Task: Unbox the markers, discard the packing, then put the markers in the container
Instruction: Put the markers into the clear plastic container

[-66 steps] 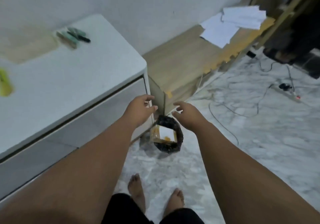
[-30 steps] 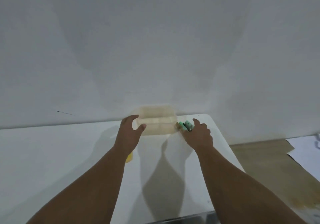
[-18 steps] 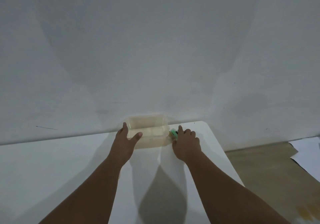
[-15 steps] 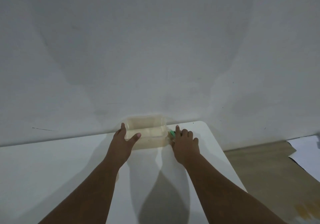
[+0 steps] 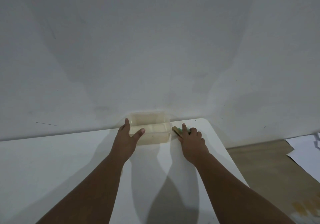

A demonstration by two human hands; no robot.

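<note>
A clear, pale plastic container (image 5: 155, 133) stands on the white table (image 5: 52, 163) against the wall. My left hand (image 5: 127, 138) grips its left near corner, thumb over the rim and fingers along the left side. Just right of the container lie the green markers (image 5: 178, 130), mostly covered by my right hand (image 5: 191, 139), whose fingers curl over them. I see nothing inside the container.
The white wall (image 5: 155, 50) rises directly behind the table. The table's right edge drops to a lower wooden surface (image 5: 270, 171) with white paper (image 5: 306, 147) on it.
My view swung up from the floor bin with the discarded packing to the table. Both hands reached forward; the left took the container, the right settled over the markers.
</note>
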